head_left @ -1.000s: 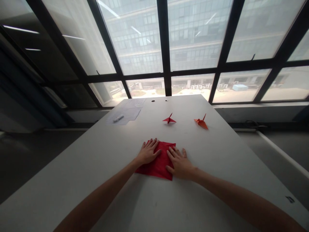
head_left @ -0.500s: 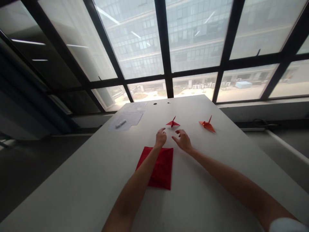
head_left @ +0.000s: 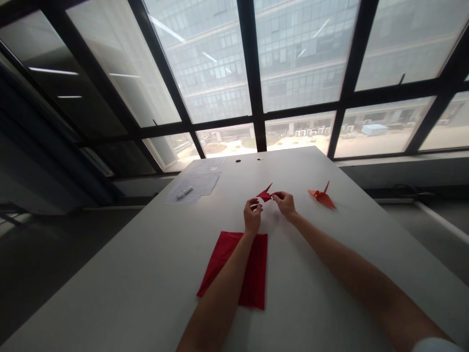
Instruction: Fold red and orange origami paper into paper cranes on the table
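Observation:
A red origami crane [head_left: 264,196] is between my hands, its thin pointed tip angled up to the right. My right hand [head_left: 286,203] pinches the crane's right side between thumb and fingers. Just below the crane's left side, my left hand [head_left: 252,214] has its fingers curled but apart, with nothing visible in them. Under my left forearm lies a flat red paper packet or folded sheet [head_left: 256,274], partly covered by the arm. To the right of my right hand sits an orange origami crane [head_left: 322,197].
The white table [head_left: 154,274] reaches to the windows. Printed papers [head_left: 205,183] lie at its far left with a whitish marker-like stick [head_left: 184,192] on them. Two small round spots, one a dark hole [head_left: 238,161], show near the far edge. A blue curtain [head_left: 44,142] hangs at left.
My right hand has moved forward from open space and taken hold of the red crane, which now looks tilted. My left hand stays close by, its fingers curled more. The view has shifted slightly.

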Action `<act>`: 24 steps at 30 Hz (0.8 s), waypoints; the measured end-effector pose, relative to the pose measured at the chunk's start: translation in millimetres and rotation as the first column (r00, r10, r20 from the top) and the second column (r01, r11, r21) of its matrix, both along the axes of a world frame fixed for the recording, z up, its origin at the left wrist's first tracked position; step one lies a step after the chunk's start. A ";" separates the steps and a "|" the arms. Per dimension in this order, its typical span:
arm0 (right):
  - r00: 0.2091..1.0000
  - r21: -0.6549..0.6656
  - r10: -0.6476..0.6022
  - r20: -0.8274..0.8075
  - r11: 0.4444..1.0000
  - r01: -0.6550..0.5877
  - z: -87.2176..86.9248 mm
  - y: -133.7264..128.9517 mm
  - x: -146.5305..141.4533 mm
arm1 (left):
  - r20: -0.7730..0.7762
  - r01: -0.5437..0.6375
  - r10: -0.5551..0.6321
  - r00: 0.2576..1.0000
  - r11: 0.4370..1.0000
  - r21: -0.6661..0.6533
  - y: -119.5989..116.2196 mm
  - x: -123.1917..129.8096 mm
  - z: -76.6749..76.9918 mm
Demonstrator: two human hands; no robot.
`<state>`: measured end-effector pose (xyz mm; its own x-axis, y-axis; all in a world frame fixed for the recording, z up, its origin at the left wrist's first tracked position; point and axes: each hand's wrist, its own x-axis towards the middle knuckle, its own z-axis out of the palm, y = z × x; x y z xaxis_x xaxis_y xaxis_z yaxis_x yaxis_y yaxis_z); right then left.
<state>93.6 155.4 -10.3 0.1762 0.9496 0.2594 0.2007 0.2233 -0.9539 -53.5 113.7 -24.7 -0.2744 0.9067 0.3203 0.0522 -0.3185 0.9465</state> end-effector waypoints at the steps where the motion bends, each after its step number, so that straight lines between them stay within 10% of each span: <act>1: 1.000 0.010 0.021 -0.017 1.000 -0.021 1.7 -9.3 11.0 | -0.025 -0.011 0.012 1.000 1.000 0.018 -1.9 2.3 2.1; 9: 0.929 -0.025 0.370 0.001 0.929 -0.370 24.0 -89.1 98.0 | -0.418 0.475 -0.383 0.824 0.869 0.141 -30.2 39.6 19.8; 24: 0.937 0.036 0.276 -0.216 0.961 -0.275 -5.5 -129.6 77.7 | -0.022 0.546 -0.548 0.837 0.836 -0.048 -50.4 52.1 15.4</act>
<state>171.3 25.8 -15.9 -0.0394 0.9678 0.2488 -0.0806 0.2451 -0.9661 -1.4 63.3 -9.3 0.2798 0.9176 0.2823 -0.0884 -0.2682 0.9593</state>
